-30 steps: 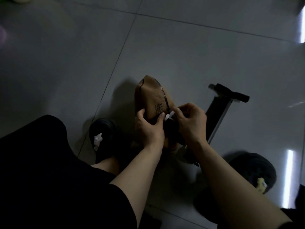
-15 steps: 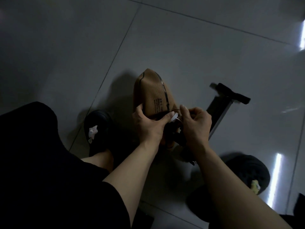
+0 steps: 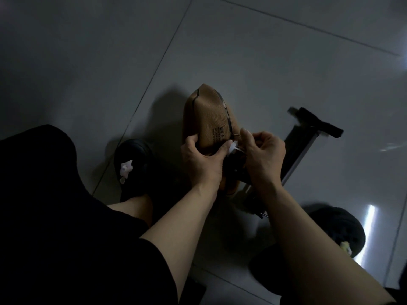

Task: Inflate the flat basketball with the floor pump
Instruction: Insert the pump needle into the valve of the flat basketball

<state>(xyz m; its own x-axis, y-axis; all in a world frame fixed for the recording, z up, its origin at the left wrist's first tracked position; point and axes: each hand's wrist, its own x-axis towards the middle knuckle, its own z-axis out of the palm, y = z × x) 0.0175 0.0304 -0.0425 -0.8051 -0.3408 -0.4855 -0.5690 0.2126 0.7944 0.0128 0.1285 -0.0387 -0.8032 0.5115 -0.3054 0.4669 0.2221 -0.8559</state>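
Observation:
The flat brown basketball (image 3: 209, 119), folded in on itself, stands on edge on the grey tile floor. My left hand (image 3: 201, 159) grips its near part, thumb on the left face and fingers on the right. My right hand (image 3: 261, 153) pinches a thin needle with a white fitting (image 3: 233, 148) against the ball's right side by the printed text. The black hose end below my right hand is mostly hidden. The floor pump (image 3: 301, 148) lies flat on the floor to the right, its black T-handle (image 3: 317, 125) pointing away from me.
My feet in black slippers sit on the floor, one (image 3: 132, 164) left of the ball, one (image 3: 337, 230) at the lower right. My black-clothed knee fills the lower left. Grey tiles with grout lines stretch beyond the ball.
My right hand has brought the needle up to the ball's right side, near the printed text. My left hand keeps its grip on the ball. The view shifted slightly.

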